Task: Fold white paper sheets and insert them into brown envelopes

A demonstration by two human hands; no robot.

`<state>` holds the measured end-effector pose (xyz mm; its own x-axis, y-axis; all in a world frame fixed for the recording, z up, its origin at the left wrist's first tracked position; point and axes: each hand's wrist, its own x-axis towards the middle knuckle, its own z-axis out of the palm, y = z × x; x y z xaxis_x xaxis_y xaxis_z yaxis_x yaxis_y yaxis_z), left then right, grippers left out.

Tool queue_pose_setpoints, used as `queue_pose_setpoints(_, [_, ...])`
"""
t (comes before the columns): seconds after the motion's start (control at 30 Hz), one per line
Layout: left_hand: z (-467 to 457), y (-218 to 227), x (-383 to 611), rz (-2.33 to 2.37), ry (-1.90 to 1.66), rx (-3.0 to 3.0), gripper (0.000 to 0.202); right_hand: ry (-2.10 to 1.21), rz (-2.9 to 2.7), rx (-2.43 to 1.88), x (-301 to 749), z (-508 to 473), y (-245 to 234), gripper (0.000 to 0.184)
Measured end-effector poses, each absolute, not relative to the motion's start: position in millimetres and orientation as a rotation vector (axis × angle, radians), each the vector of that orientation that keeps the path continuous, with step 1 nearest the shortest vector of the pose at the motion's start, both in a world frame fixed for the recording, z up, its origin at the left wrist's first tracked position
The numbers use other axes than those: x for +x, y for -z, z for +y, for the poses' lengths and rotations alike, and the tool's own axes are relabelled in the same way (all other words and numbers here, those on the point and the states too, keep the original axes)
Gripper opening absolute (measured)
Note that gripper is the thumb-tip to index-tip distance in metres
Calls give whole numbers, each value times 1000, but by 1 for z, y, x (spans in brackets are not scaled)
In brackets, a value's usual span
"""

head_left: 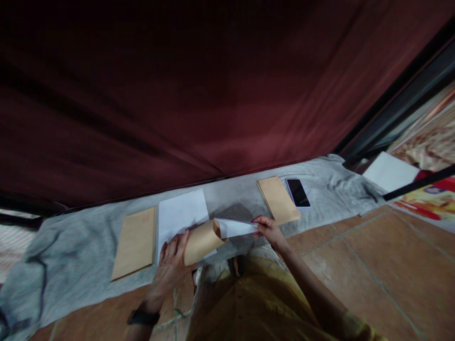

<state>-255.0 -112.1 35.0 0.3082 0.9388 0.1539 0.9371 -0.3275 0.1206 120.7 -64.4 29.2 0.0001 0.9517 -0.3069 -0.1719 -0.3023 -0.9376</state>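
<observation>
My left hand (170, 263) grips the lower end of a brown envelope (201, 241) held up above a grey cloth (81, 251). My right hand (270, 230) pinches the end of a folded white paper (236, 228) whose other end sits in the envelope's open mouth. A sheet of white paper (181, 213) lies flat on the cloth just behind the envelope.
One stack of brown envelopes (136, 241) lies at the left, another brown envelope stack (278, 199) at the right beside a black phone (297, 192). A dark red curtain (177, 94) hangs behind. Tiled floor (373, 265) lies in front, with more white sheets (389, 171) far right.
</observation>
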Motion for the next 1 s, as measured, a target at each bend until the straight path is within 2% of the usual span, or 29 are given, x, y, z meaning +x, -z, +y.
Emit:
queue_pose_setpoints(0.1, [-113,-34,-256,1824,-296,2561,93,-1485,-1035,-1300,123,-63,-30,15])
queue_pose_setpoints(0.5, [-113,-30,-257,1818,-335,2576,89,-1559,-1276,-1346,136,-55,-38,20])
queue_pose_setpoints(0.67, [-111,-36,-251,1810,-359,2597,90,-1484,-1367,-1378,129,-56,-36,9])
queue_pose_setpoints(0.77, [-109,-39,-246,1801,-326,2618,91,-1411,-1469,-1401,120,-59,-36,14])
queue_pose_setpoints(1.0, [-106,-36,-234,1764,-338,2630,93,-1006,-1697,-1343,92,-71,-36,29])
